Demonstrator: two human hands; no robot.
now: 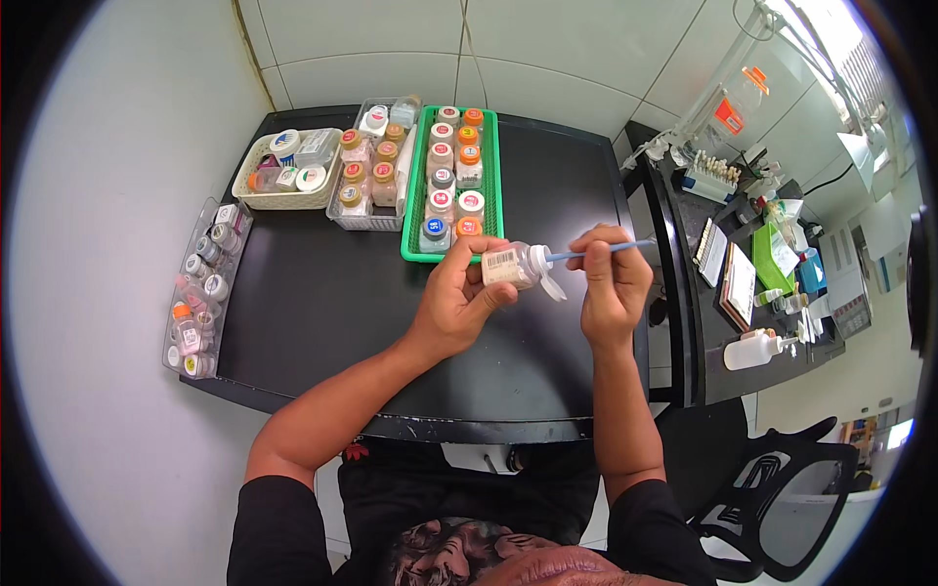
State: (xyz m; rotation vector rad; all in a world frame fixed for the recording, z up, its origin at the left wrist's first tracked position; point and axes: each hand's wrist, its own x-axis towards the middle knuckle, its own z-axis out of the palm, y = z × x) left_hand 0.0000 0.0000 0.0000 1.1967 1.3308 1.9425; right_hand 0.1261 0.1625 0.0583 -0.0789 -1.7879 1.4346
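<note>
- Black table (313, 313) is spanning the middle.
- Green tray (495, 168) is holding lidded bottles (469, 176).
- Left hand (452, 308) is pinching a bottle (503, 269), thumb opposite fingers, near the tray.
- Right hand (616, 293) is pinching a blue stick (564, 256), fingers curled.
- Stick is reaching the bottle's mouth.
- White cap (554, 287) is hanging open.

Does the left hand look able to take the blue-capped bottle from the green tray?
Probably not: the left hand holds a clear bottle, though nothing seems to cover the blue-capped bottle from above.
</note>
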